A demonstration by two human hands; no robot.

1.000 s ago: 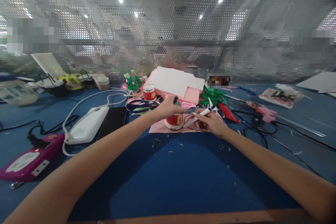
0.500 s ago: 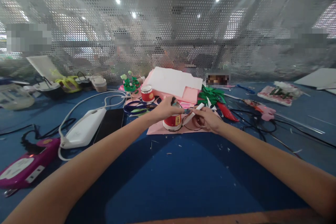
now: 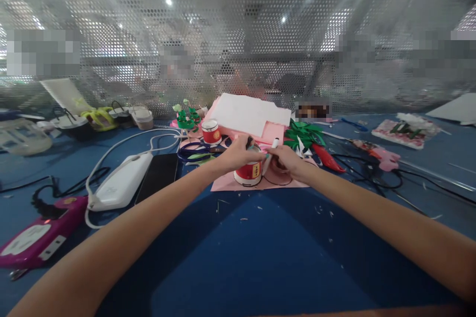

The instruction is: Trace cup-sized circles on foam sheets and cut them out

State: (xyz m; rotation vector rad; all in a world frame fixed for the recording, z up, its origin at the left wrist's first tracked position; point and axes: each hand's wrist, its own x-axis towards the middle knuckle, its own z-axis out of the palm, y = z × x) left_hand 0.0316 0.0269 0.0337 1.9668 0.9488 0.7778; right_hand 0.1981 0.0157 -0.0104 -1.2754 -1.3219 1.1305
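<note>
My left hand [image 3: 240, 151] rests curled on top of a small red and white cup [image 3: 248, 172] that stands upside down on a pink sheet [image 3: 230, 184]. My right hand [image 3: 286, 161] grips a white marker [image 3: 270, 152], held nearly upright with its tip against the cup's right side. A drawn circle shows on the pink sheet under my right hand. A second red and white cup [image 3: 211, 131] stands further back to the left.
A pink and white foam block [image 3: 253, 116] lies behind the cup, green paper leaves [image 3: 303, 133] to its right. Scissors [image 3: 197, 150], a black phone [image 3: 158, 173], a white power bank [image 3: 121, 182] and a purple glue gun [image 3: 37, 235] lie at left. Black cables [image 3: 372, 176] trail at right. A perforated metal screen [image 3: 238, 34] closes the back.
My right hand has swung the marker from lying slanted to nearly upright and moved closer to the cup. My left hand stays on the cup.
</note>
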